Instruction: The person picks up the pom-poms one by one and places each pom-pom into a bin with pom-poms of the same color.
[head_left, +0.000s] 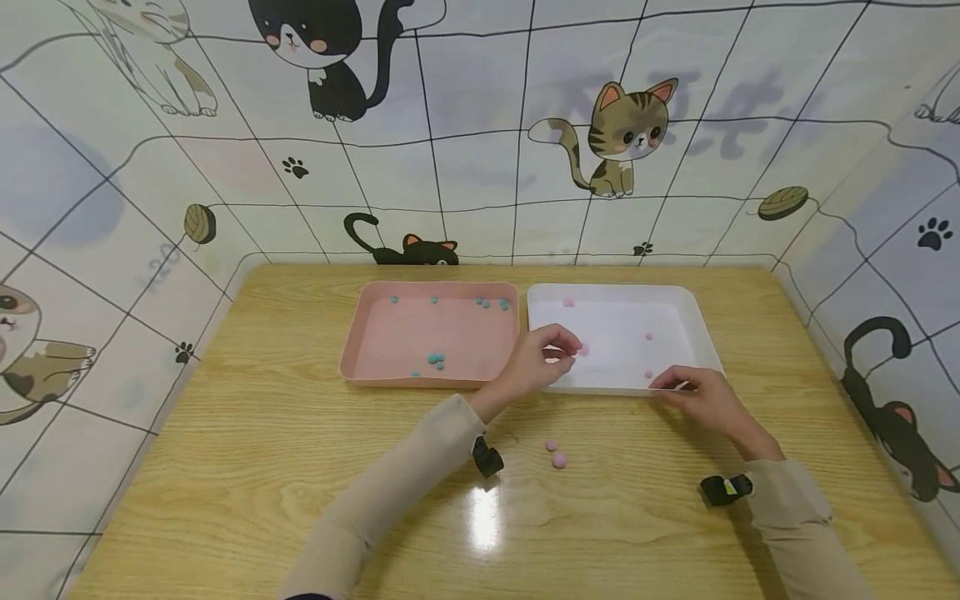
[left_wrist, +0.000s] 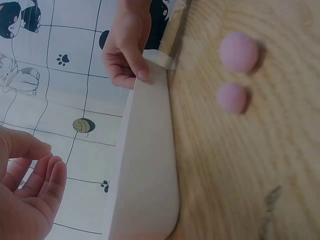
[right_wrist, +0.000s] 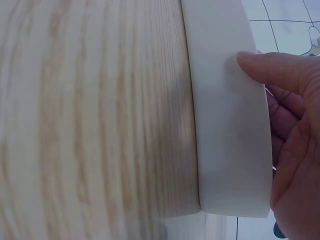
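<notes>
My left hand point(head_left: 542, 360) hovers over the left part of the white tray point(head_left: 615, 321), its fingers bent and the thumb close to the fingertips. Small pink balls point(head_left: 584, 350) show right by those fingertips in the head view. No ball is visible between the fingers in the left wrist view, so whether one is pinched there is unclear. With the thumb outside and the fingers inside, my right hand point(right_wrist: 295, 120) grips the tray's near wall. More pink balls point(head_left: 648, 337) lie scattered in this tray. On the table in front are two loose pink balls point(left_wrist: 239, 52), one larger.
Left of the white tray stands a pink tray point(head_left: 397, 333) holding several teal balls point(head_left: 436, 358). Both trays rest on a wooden table point(head_left: 262, 433). Behind and beside the table hangs a cat-patterned cloth point(head_left: 480, 175).
</notes>
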